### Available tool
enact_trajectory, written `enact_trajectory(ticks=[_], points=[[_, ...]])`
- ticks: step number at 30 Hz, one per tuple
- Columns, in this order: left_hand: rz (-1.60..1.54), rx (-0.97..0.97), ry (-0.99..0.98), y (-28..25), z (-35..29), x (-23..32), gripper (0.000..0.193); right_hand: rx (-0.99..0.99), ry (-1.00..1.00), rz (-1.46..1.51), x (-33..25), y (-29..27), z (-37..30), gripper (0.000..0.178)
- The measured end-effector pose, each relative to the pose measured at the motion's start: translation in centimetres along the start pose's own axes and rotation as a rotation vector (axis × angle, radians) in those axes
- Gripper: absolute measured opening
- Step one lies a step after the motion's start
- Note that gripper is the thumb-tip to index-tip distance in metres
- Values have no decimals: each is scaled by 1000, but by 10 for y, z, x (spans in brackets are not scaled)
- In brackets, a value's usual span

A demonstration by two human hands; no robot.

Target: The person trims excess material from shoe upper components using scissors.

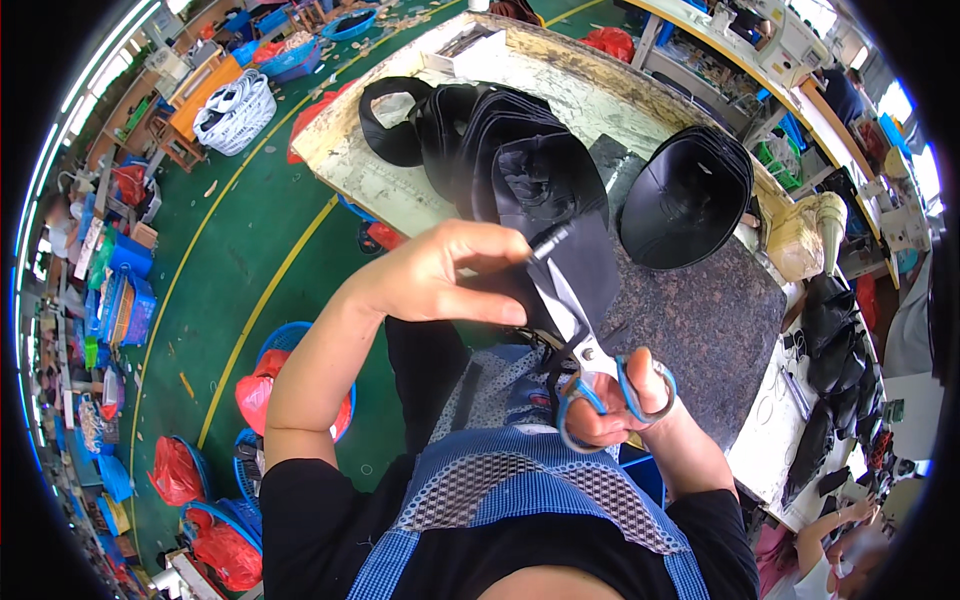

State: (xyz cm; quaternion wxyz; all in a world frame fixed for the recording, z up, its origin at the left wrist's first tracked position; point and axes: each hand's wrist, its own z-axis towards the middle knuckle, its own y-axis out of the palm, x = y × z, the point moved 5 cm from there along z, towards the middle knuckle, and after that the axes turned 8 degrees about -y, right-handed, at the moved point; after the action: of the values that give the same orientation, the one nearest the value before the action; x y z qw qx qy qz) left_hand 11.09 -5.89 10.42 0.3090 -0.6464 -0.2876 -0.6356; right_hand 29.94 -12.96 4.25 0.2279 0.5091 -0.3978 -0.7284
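My right hand (640, 395) has its fingers through the blue handles of a pair of scissors (572, 318). The blades point up and to the left, over a smooth black piece of sheet material (590, 270). My left hand (455, 275) grips that piece at its left edge, thumb below and fingers above, close to the blade tips. Just beyond lies a stack of curved black pieces (545, 175), its near end blurred. To its right stands a second nested stack of black pieces (690, 195).
A worn pale workbench (390, 190) with raised edges carries a dark speckled slab (690, 330). A cream-coloured machine part (800, 240) stands at the right. Black pieces (835, 340) lie beyond it. Baskets with red bags (260, 395) stand on the green floor at left.
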Motion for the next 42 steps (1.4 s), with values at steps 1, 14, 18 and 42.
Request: enact_trajectory(ticks=[1,14,18,42], points=[[18,-6,85,6,1,2,27,-8,-60,-23,-3,9,10,78],[1218,448,363,74,-5,26,19,678,-468,-981,-78,-14,-47,47],[1364,404,460,117,26,3,22,949,-356,-1113,-91,-14,-22,33],[-165,877,-129,-71,28,-40,16,1272,-720,-1916,-233,-35,-54,33]])
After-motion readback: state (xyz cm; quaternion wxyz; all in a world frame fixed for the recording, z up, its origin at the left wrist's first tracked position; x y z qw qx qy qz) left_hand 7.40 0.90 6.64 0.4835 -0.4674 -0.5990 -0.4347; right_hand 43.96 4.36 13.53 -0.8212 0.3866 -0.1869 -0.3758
